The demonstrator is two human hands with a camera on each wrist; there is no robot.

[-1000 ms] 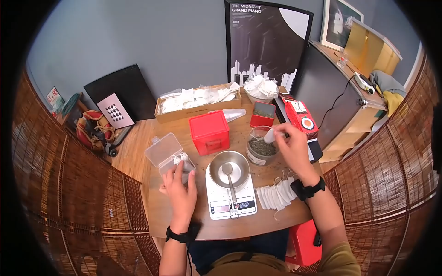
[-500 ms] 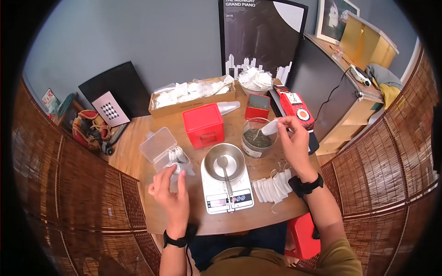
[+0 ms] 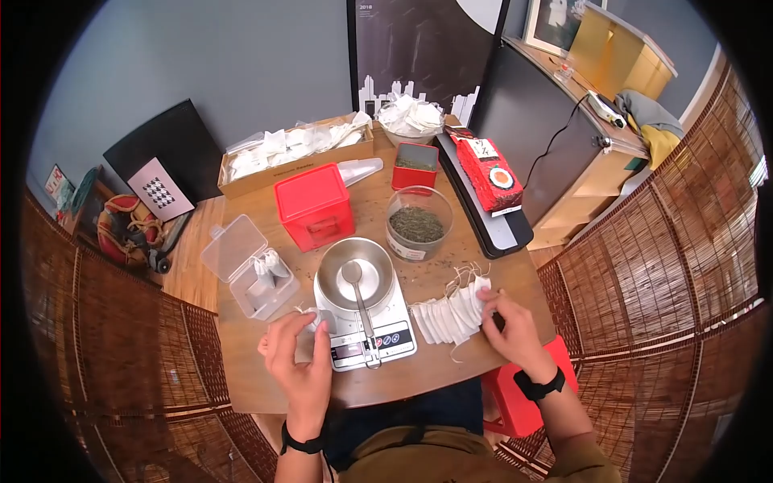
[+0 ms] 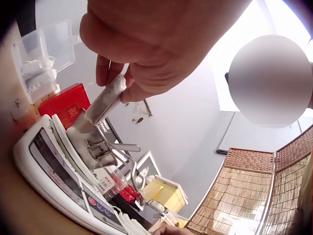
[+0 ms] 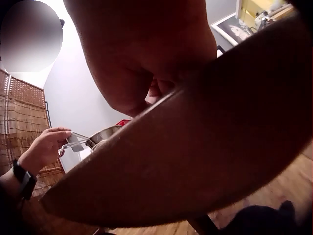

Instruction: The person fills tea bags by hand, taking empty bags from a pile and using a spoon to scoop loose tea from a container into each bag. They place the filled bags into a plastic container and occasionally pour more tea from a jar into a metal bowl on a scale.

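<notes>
In the head view my left hand point(image 3: 296, 354) pinches a small filled tea bag point(image 3: 320, 320) beside the left edge of the white kitchen scale point(image 3: 394, 318). The left wrist view shows that whitish packet point(image 4: 105, 100) hanging from thumb and fingertips. My right hand point(image 3: 512, 328) is at the right end of a row of white tea bags point(image 3: 443, 318), thumb and forefinger pinching the endmost one. In the right wrist view the table edge hides those fingertips. A steel pan point(image 3: 334, 278) sits on the scale with a spoon point(image 3: 354, 278) in it.
Behind the scale stand a glass jar of dried leaves point(image 3: 417, 225), a red canister point(image 3: 314, 209) and a small red tin point(image 3: 415, 169). An open plastic box point(image 3: 258, 302) with white bags lies left. Farther back are a carton point(image 3: 266, 177) and a bowl of white packets point(image 3: 411, 121).
My right hand has moved from the jar's rim toward me with a white bag, down to the row. My left hand has drawn a tea bag from the plastic box over toward the scale.
</notes>
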